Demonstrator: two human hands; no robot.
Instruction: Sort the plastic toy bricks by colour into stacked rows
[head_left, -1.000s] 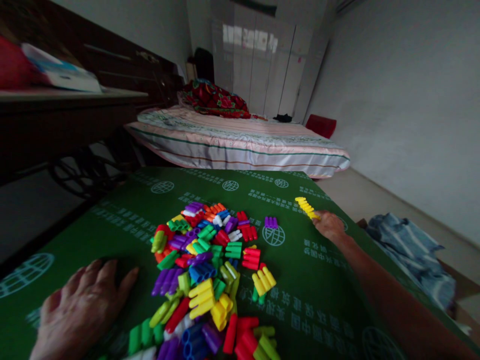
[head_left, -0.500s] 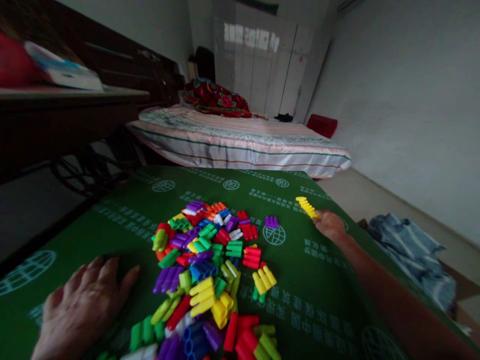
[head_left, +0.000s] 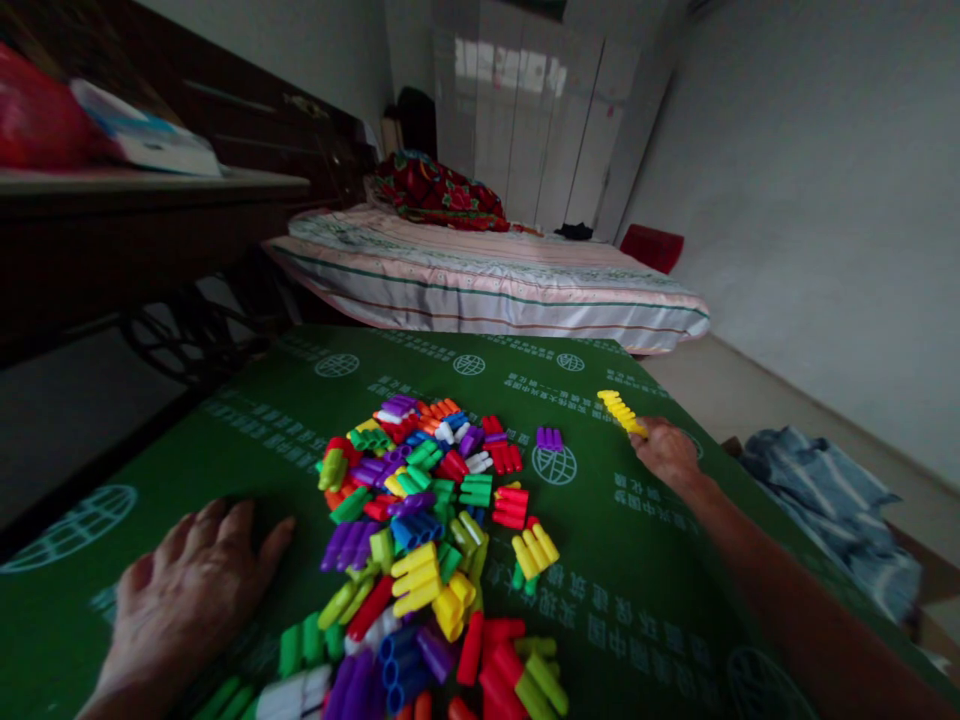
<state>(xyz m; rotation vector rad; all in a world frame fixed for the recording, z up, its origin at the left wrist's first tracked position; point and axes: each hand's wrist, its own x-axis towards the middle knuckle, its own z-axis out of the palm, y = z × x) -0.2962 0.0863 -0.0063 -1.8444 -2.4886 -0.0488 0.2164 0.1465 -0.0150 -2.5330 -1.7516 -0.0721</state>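
A heap of coloured plastic building pieces lies in the middle of the green table cover. My left hand rests flat on the cover just left of the heap, fingers spread and holding nothing. My right hand reaches to the far right edge, its fingers closed on the near end of a row of joined yellow pieces. A small purple piece lies alone between the heap and my right hand.
A bed with a striped cover stands beyond the table. A dark desk with a book and a red item is at the left. Blue cloth lies on the floor at the right. White wardrobes stand at the back.
The view has shifted slightly to the left and down, so everything sits a little further right in the frame. Both hands keep their places on the cover.
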